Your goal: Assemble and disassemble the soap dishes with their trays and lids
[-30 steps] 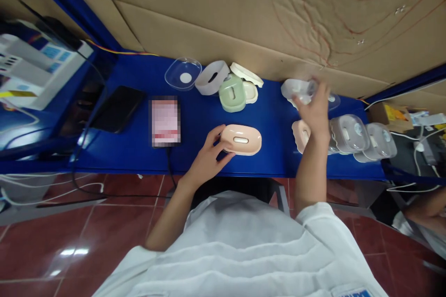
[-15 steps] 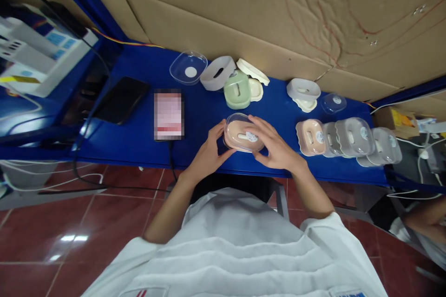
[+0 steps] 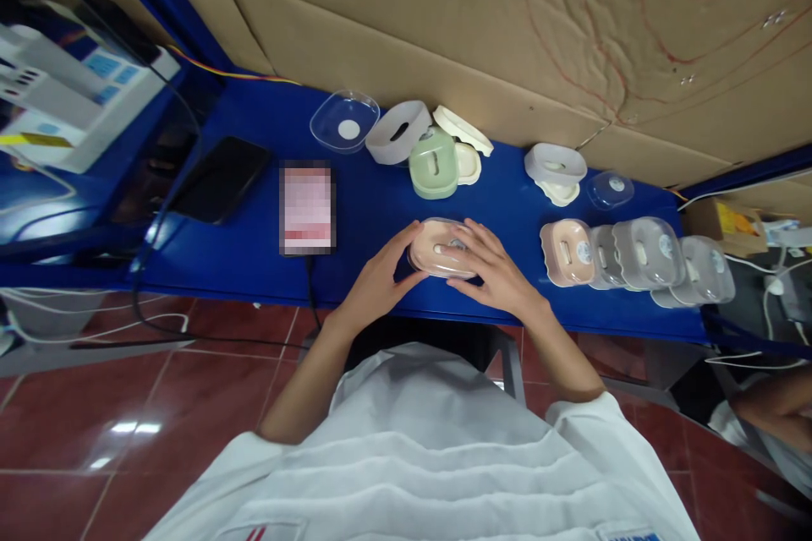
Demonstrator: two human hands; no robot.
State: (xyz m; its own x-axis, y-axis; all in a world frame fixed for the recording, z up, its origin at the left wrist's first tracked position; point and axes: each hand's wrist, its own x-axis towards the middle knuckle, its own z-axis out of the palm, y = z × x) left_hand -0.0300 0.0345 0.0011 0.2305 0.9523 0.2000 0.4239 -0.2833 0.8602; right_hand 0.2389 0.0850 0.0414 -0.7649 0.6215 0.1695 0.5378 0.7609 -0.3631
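Note:
A pink box with a clear lid (image 3: 435, 247) lies near the front edge of the blue table (image 3: 374, 224). My left hand (image 3: 379, 281) grips its left end between thumb and fingers. On the right end, my right hand (image 3: 491, 270) holds the box, its fingers lying over the lid. Behind it are a green box (image 3: 434, 165), a pale grey ring-shaped part (image 3: 388, 135) and cream parts (image 3: 462, 131). To the right stands another pink box (image 3: 567, 252) beside several grey boxes (image 3: 648, 252) with clear lids.
A clear lid (image 3: 330, 122) lies at the back left, another (image 3: 610, 189) at the back right. Left are a phone-like device (image 3: 308, 207) with a cable and a black device (image 3: 222, 179). A person's arm (image 3: 777, 406) shows at far right.
The clear lid now sits lower and flatter over the pink box. My right hand's fingers have moved further across its top.

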